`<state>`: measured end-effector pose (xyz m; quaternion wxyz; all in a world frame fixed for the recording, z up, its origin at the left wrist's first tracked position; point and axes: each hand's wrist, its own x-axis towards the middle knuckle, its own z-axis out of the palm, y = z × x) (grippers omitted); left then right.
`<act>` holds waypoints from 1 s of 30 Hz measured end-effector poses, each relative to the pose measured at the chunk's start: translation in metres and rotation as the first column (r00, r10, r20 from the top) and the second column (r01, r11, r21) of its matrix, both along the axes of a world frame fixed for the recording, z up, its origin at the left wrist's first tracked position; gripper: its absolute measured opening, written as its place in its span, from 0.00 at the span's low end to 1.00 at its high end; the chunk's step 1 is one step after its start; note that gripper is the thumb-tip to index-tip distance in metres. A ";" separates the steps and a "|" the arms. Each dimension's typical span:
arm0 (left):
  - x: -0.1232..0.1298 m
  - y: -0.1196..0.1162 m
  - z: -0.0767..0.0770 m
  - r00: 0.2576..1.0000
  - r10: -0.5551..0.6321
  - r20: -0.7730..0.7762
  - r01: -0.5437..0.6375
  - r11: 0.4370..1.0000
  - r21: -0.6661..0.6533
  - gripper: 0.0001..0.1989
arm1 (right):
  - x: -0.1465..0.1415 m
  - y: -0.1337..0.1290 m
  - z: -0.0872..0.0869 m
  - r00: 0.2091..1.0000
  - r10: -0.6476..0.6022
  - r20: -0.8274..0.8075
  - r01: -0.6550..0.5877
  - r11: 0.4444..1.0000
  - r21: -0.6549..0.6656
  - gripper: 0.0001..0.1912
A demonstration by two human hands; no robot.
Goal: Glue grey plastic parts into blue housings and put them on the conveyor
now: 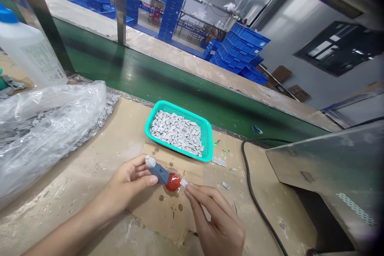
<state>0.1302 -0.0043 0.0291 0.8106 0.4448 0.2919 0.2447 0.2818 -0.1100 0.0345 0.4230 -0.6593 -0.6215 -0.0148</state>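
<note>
My left hand [133, 180] is closed on a dark grey plastic part [161, 173], held tilted, with a pale grey piece [150, 162] at its upper end. Between thumb and fingertips, my right hand [217, 218] pinches a small light grey plastic piece [184, 183]. A glossy red round thing [173, 182] lies between the two hands, close to both held parts; whether they touch it I cannot tell. Behind my hands stands a turquoise basket [208, 141] filled with small light grey plastic pieces [177, 130].
A clear plastic bag [51, 128] of grey parts lies left, below a white bottle with blue cap [33, 50]. A few loose pieces [226, 185] lie right, beside a black cable [250, 184] and a metal housing [324, 164]. A green conveyor belt [138, 70] runs behind.
</note>
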 end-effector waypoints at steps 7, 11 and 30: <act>-0.001 -0.005 0.005 0.998 -0.070 0.005 0.070 0.997 0.039 0.07 | -0.006 -0.006 0.010 0.999 -0.038 -0.036 0.038 0.999 0.003 0.12; -0.001 -0.007 0.006 0.995 -0.098 0.018 0.097 0.995 0.019 0.08 | -0.013 -0.004 0.015 0.981 -0.008 -0.193 0.007 1.000 -0.007 0.14; 0.000 -0.009 0.006 0.986 -0.072 0.148 0.073 0.997 0.001 0.05 | -0.026 0.006 0.012 0.988 0.152 -0.035 -0.148 0.985 0.093 0.18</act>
